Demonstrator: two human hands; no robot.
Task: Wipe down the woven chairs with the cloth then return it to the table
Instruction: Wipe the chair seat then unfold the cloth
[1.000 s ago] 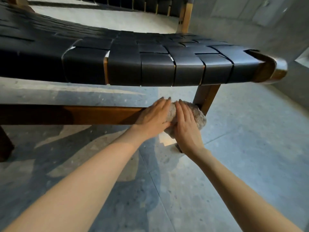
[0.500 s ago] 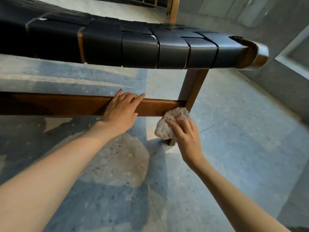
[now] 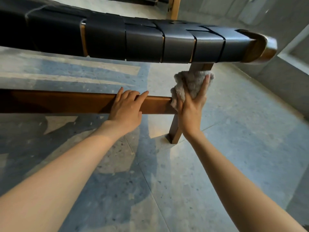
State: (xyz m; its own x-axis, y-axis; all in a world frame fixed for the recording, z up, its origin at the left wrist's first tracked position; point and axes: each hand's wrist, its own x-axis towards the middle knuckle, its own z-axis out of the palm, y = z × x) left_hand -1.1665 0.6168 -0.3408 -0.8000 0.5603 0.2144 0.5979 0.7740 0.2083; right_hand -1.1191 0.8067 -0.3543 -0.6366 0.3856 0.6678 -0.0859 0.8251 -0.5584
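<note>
Right hand [image 3: 192, 104] clasps cloth [image 3: 192, 81] round chair leg [image 3: 174, 131], just under woven seat [image 3: 143, 44]. Left hand [image 3: 127, 108] rests beside it on stretcher [image 3: 66, 101], fingers relaxed, gripping nothing. Risks I judge: bunched cloth slipping from grip mid-stroke; loose tail snagging at leg-stretcher joint between hands.

1. Chair leg [image 3: 174, 131]: the stretch behind the right hand [image 3: 190, 111] and the cloth [image 3: 192, 82] is covered. Only a short piece above the fingertips and the foot below the wrist show.
2. Cloth: the part gripped under the right palm is hidden.
3. Left hand [image 3: 125, 109]: the palm lies against the rail [image 3: 66, 101] and cannot be seen.
4. Rail and woven seat [image 3: 142, 44]: both are cut off by the frame edge left of the left hand.
5. Forearms: both are cut off at the bottom edge.
6. Second chair [image 3: 174, 9], beyond the hands: cut off by the top edge.
</note>
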